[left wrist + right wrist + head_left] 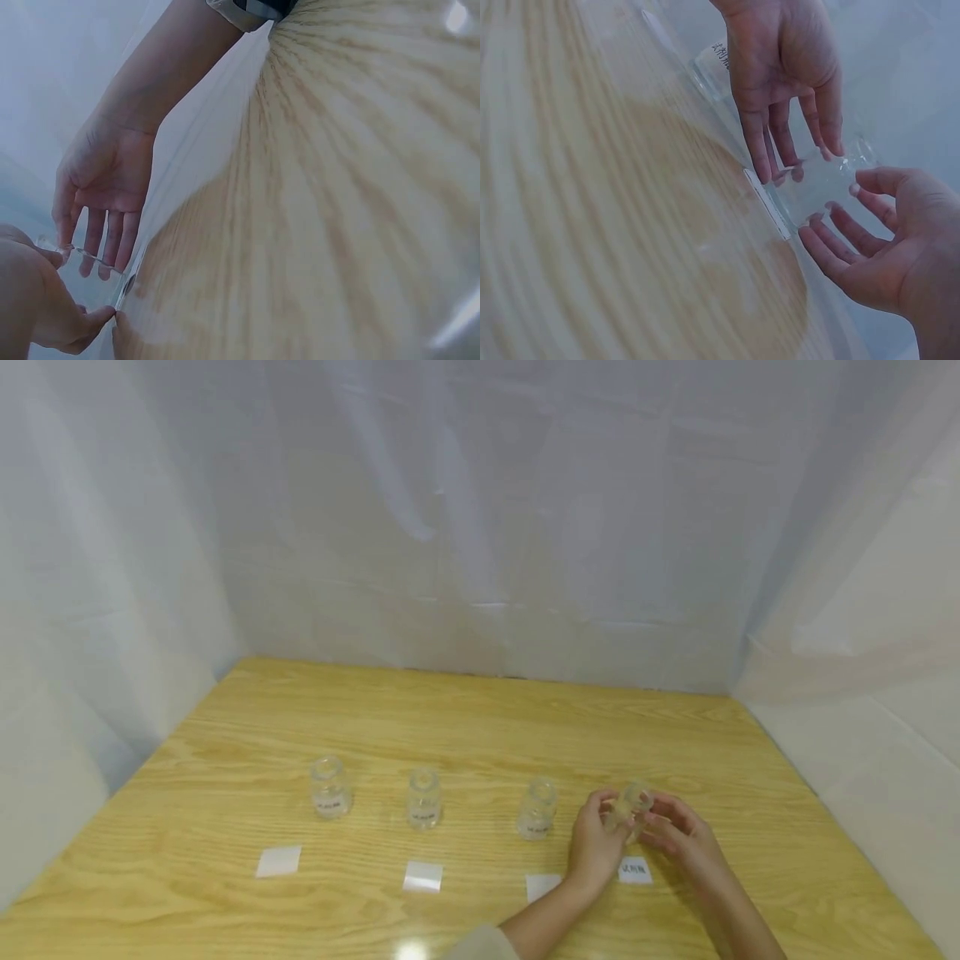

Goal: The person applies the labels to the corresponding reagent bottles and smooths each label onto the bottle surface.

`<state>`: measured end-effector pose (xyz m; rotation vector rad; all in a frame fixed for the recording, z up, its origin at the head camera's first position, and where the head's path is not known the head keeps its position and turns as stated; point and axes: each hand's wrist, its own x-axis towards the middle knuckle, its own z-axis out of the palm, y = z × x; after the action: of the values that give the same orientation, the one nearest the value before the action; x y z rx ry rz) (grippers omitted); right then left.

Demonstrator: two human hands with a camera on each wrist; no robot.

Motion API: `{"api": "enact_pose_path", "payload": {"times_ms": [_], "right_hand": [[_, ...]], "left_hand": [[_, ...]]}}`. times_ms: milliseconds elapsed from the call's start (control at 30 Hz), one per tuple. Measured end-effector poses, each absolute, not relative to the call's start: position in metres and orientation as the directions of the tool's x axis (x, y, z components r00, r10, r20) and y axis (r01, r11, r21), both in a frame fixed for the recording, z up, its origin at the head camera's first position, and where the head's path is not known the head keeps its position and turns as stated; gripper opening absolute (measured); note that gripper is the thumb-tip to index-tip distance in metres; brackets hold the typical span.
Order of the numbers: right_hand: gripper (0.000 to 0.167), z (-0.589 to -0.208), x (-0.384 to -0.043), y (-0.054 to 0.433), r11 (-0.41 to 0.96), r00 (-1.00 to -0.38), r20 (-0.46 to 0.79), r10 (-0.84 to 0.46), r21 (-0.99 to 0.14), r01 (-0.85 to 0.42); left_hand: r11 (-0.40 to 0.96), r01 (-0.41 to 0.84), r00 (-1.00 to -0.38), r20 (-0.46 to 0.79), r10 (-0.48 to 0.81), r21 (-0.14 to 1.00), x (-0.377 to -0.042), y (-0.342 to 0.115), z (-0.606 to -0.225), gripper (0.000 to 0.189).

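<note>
Both hands are around a clear glass bottle [637,798] at the right end of a row. My left hand [596,843] holds it from the left, and my right hand [690,842] from the right. In the right wrist view, fingertips and thumbs of both hands touch the glass bottle [810,191] near its neck and lower body. It stands on the table, just behind a white card [636,870] with black handwriting. The left wrist view shows my right hand [112,176] reaching down beside the bottle, partly hidden by my left hand [41,292].
Three similar bottles with handwritten labels stand to the left: one far left [330,789], a middle bottle [424,802] and a nearer bottle [537,810]. White cards lie before them: a left card [278,862], a middle card [423,877] and another card [542,886]. White sheeting [480,527] surrounds the wooden table [465,718].
</note>
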<state>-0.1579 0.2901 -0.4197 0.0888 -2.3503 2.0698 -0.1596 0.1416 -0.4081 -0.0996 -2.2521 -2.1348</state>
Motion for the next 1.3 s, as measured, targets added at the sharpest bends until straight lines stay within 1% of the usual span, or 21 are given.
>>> {"api": "enact_pose_path", "payload": {"times_ms": [133, 433, 600, 767, 833, 933, 1000, 1067, 1167, 1233, 1300], "right_hand": [[0.043, -0.419, -0.157, 0.29, 0.126, -0.999, 0.035, -0.042, -0.991, -0.04], [0.043, -0.419, -0.153, 0.289, 0.181, -0.997, 0.023, -0.068, -0.983, -0.034], [0.042, -0.42, -0.154, 0.289, 0.173, -0.998, 0.033, -0.051, -0.984, -0.042], [0.041, -0.416, -0.153, 0.292, 0.159, -0.996, 0.09, -0.024, -0.983, -0.093], [0.039, -0.415, -0.152, 0.294, 0.165, -0.991, 0.133, -0.011, -0.977, -0.133], [0.035, -0.413, -0.148, 0.297, 0.237, -0.987, 0.163, 0.014, -0.959, -0.155], [0.033, -0.414, -0.146, 0.299, 0.309, -0.987, 0.155, 0.03, -0.941, -0.138], [0.031, -0.415, -0.142, 0.301, 0.392, -0.993, 0.115, 0.031, -0.915, -0.094], [0.027, -0.418, -0.138, 0.304, 0.506, -0.998, 0.069, -0.003, -0.861, -0.061], [0.026, -0.421, -0.136, 0.304, 0.544, -0.997, 0.056, -0.055, -0.835, -0.077], [0.026, -0.424, -0.134, 0.304, 0.563, -0.991, 0.077, -0.108, -0.817, -0.125]], "left_hand": [[0.065, 0.073, -0.997, 0.071, 0.025, 0.995, -0.158, 0.141, -0.408, 0.034], [0.074, 0.08, -0.996, 0.078, 0.031, 0.994, -0.156, 0.14, -0.41, 0.033], [0.083, 0.077, -0.996, 0.072, 0.057, 0.994, -0.153, 0.137, -0.409, 0.038], [0.154, 0.1, -0.993, 0.088, 0.084, 0.983, -0.149, 0.133, -0.407, 0.048], [0.19, 0.128, -0.989, 0.111, 0.098, 0.973, -0.147, 0.13, -0.408, 0.047], [0.263, 0.194, -0.977, 0.163, 0.135, 0.945, -0.143, 0.124, -0.41, 0.037], [0.341, 0.262, -0.962, 0.214, 0.172, 0.903, -0.142, 0.119, -0.412, 0.029], [0.44, 0.339, -0.938, 0.263, 0.226, 0.832, -0.14, 0.114, -0.415, 0.024], [0.603, 0.456, -0.889, 0.307, 0.339, 0.654, -0.139, 0.108, -0.419, 0.021], [0.675, 0.507, -0.862, 0.31, 0.402, 0.536, -0.139, 0.106, -0.422, 0.023], [0.714, 0.538, -0.842, 0.311, 0.44, 0.447, -0.141, 0.105, -0.424, 0.026]]}}
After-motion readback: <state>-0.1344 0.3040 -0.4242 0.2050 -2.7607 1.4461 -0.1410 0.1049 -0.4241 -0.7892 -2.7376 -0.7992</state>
